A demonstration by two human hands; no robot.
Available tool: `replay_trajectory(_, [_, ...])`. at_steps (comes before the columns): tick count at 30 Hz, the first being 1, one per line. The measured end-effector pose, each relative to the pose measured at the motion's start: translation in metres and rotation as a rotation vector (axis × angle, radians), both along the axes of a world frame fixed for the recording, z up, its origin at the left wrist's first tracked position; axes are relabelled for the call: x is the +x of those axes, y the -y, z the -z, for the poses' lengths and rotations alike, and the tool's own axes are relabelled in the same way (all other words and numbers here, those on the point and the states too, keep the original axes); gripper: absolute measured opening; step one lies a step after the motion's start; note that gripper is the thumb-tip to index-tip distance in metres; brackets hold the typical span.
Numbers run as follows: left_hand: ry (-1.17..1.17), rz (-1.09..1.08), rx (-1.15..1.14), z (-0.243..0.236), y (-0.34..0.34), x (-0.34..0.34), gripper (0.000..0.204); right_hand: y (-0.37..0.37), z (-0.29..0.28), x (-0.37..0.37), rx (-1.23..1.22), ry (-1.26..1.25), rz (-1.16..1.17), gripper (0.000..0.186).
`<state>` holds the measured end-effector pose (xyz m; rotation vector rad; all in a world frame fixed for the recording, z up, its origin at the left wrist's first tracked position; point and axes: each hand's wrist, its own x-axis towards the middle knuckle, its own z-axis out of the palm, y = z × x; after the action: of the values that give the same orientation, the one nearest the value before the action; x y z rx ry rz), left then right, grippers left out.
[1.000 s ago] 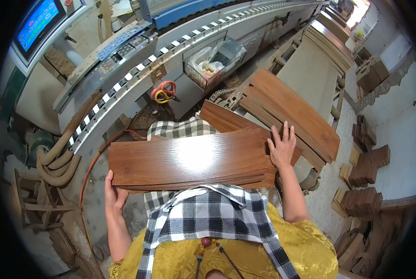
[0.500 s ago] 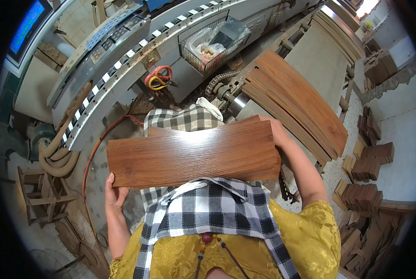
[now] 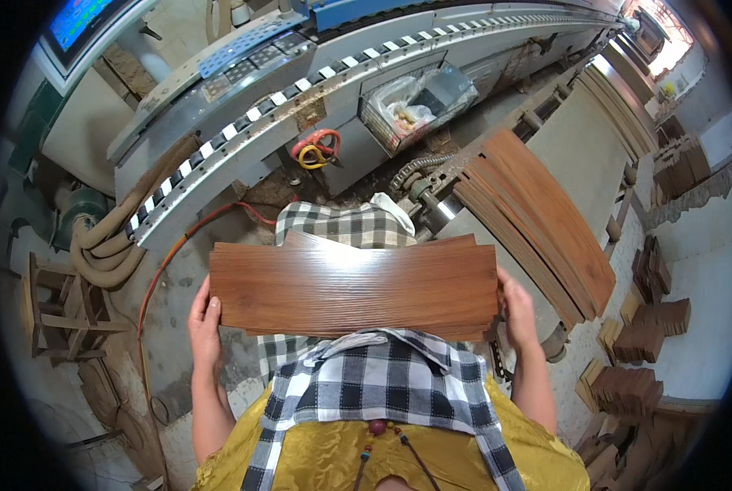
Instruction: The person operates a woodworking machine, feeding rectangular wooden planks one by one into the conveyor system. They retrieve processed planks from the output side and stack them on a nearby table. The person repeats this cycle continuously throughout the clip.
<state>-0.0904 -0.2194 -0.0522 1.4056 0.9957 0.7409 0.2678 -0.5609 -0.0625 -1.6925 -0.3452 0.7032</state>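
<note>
A small stack of brown wood-grain planks point(image 3: 349, 286) lies crosswise in front of my checkered apron point(image 3: 366, 380), with the lower boards poking out unevenly at the corners. My left hand point(image 3: 205, 323) grips the left end, its thumb upright against the edge. At the opposite end my right hand point(image 3: 516, 309) holds the short edges, the fingers partly hidden behind the boards. Glare whitens the middle of the top plank's far edge. Checkered cloth covers my lap beneath the stack.
To the right, a larger pile of planks point(image 3: 538, 221) rests on a grey roller conveyor point(image 3: 570, 123). Ahead runs a machine with a black-and-white chain track point(image 3: 333, 74). Red and yellow scissors point(image 3: 317, 151) and a wire basket point(image 3: 415, 106) hang there. A wooden stool point(image 3: 71, 307) stands left.
My right hand has come from the far right corner to the right end of the stack. My left hand has moved higher along its end, and the top planks now lie straighter.
</note>
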Motion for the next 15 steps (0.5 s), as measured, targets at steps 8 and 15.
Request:
replay_trajectory(8, [-0.039,-0.136,0.088,-0.004,-0.003,0.013,0.038,-0.016,-0.001,-0.035,-0.009,0.364,0.036,0.049])
replay_trajectory(15, [0.141,-0.139,0.024,-0.043,-0.015,0.028,0.043,-0.035,-0.024,-0.029,0.365,0.153,0.181,0.035])
